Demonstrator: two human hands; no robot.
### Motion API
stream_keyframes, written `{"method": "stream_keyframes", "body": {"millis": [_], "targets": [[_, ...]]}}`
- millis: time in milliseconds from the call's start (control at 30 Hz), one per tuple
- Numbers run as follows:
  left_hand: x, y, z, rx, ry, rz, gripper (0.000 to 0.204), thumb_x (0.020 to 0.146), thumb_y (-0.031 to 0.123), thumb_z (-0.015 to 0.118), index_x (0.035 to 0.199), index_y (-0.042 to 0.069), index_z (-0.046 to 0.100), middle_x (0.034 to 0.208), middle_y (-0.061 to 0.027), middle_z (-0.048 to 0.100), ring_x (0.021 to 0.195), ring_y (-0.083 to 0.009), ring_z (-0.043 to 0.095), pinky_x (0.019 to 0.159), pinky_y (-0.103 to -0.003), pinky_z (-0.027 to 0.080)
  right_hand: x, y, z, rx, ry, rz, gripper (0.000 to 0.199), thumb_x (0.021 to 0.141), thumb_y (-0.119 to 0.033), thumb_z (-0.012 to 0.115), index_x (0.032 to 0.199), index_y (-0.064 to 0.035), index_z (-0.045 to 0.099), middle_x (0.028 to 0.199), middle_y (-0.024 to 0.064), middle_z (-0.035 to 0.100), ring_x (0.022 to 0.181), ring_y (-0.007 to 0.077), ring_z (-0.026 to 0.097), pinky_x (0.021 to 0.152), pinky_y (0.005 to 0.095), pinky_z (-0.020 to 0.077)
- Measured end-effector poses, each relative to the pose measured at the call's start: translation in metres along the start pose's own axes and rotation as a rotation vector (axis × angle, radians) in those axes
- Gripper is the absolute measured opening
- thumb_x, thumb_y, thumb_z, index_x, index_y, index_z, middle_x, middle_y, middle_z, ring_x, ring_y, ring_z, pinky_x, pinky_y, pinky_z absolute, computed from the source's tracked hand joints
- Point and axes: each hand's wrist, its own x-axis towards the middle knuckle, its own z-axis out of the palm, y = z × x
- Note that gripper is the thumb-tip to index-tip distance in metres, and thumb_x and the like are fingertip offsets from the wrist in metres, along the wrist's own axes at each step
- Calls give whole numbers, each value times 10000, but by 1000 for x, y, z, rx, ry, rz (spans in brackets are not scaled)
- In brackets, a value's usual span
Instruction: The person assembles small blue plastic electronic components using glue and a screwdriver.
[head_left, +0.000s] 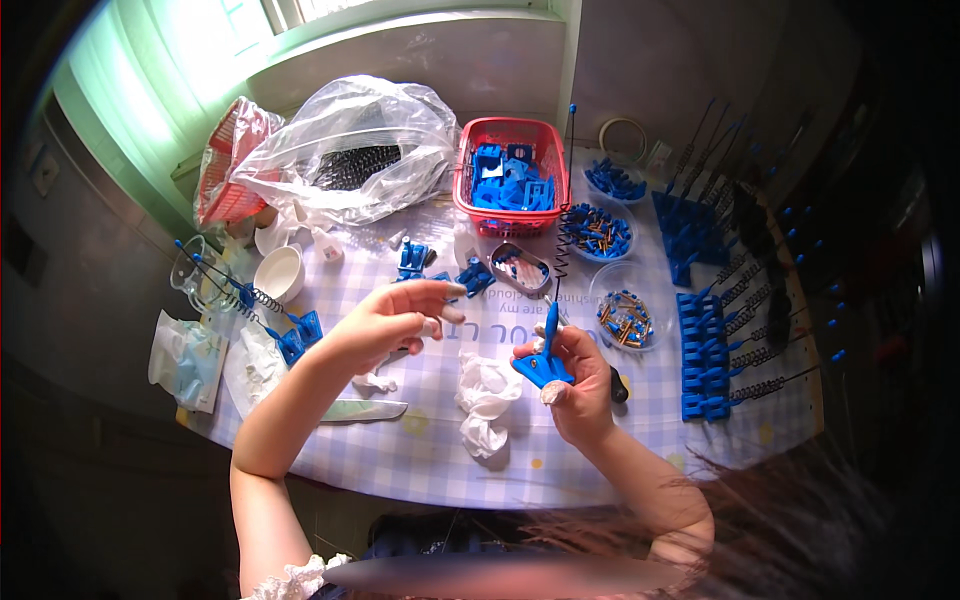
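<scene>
My right hand (582, 385) grips a blue plastic piece (544, 368) with a flared base and a narrow neck. From its neck a thin dark rod with a coil spring (561, 240) stands upright, ending in a small blue tip. My left hand (395, 315) hovers to the left of it, fingers loosely curved and apart, with nothing visible in them. White coverings show on some fingertips of both hands. Between and below the hands lies a crumpled white tissue (487, 400). Small blue assemblies (413, 258) sit on the cloth beyond my left hand.
A red basket (513, 220) of blue parts stands at the back, beside a clear bag (400, 110). Bowls of small parts (597, 232) and a clear dish (655, 330) are at right. Finished-looking spring pieces (703, 355) line the right edge. A knife-like blade (365, 411) lies near the front.
</scene>
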Motion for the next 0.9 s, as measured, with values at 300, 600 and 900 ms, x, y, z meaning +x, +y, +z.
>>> {"method": "stream_keyframes", "body": {"millis": [300, 600, 900], "targets": [[-22, -32, 61, 1427, -162, 666, 338, 653, 164, 604, 962, 54, 526, 884, -59, 497, 829, -211, 489, 650, -290, 449, -2, 8, -3, -19, -30, 54, 613, 636, -326, 699, 1078, -25, 399, 997, 107, 545, 915, 150, 529, 803, 280, 431], [-19, -61, 58, 1527, -136, 753, 172, 613, 146, 560, 764, 67, 540, 749, -17, 465, 743, -160, 477, 556, -264, 427, -5, 8, 2, -105, -11, 230, 729, 553, -450, 716, 1062, -29, 408, 948, 124, 569, 906, 191, 558, 809, 316, 455], [-18, -56, 46, 1355, -107, 699, 99, 636, 148, 587, 710, 97, 543, 659, 2, 506, 655, -164, 514, 540, -283, 437, -13, 17, 4, -44, -39, 350, 691, 568, -385, 738, 1075, -44, 418, 968, 93, 566, 934, 183, 542, 832, 319, 438]]}}
